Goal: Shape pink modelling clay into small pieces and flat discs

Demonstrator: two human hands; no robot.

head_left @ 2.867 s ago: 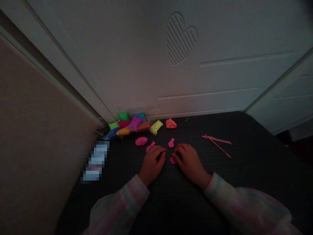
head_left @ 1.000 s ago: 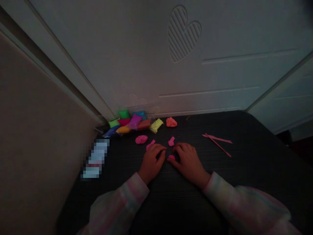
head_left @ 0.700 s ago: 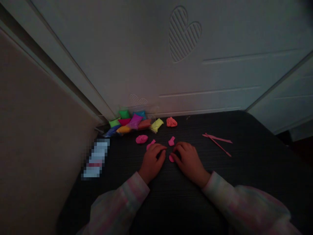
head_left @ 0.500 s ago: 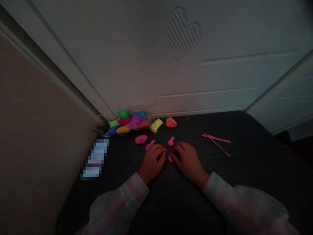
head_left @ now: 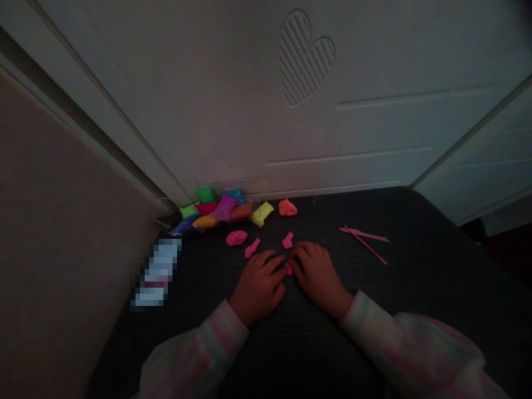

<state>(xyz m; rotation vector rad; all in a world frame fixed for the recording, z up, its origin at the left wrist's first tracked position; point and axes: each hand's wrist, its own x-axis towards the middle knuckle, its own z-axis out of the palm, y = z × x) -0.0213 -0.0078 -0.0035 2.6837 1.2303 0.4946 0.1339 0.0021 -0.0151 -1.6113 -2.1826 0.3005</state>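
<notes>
A small, flat, roundish piece of pink modelling clay (head_left: 290, 269) lies on the dark table between my hands, partly covered by fingers. My left hand (head_left: 261, 285) rests palm down with its fingers spread, the fingertips at the left edge of this piece. From the other side, my right hand (head_left: 319, 275) is curled, thumb and fingers closed on the clay. Just beyond the fingers lie two small pink clay shapes, each with a narrow end: one on the left (head_left: 251, 249), one on the right (head_left: 287, 240). A larger pink clay lump (head_left: 236, 238) sits farther left.
At the back left is a clear bag of coloured clay packets (head_left: 224, 208), with a yellow packet (head_left: 262, 214) beside it. An orange clay lump (head_left: 287, 208) lies near the white panel (head_left: 374, 127). Two crossed pink modelling tools (head_left: 366, 238) are on the right. A blurred pale item (head_left: 158, 274) lies left.
My left hand has turned flatter and its fingers have spread, with the thumb drawn back toward me. My right hand stays at the pink clay piece. The view has shifted slightly.
</notes>
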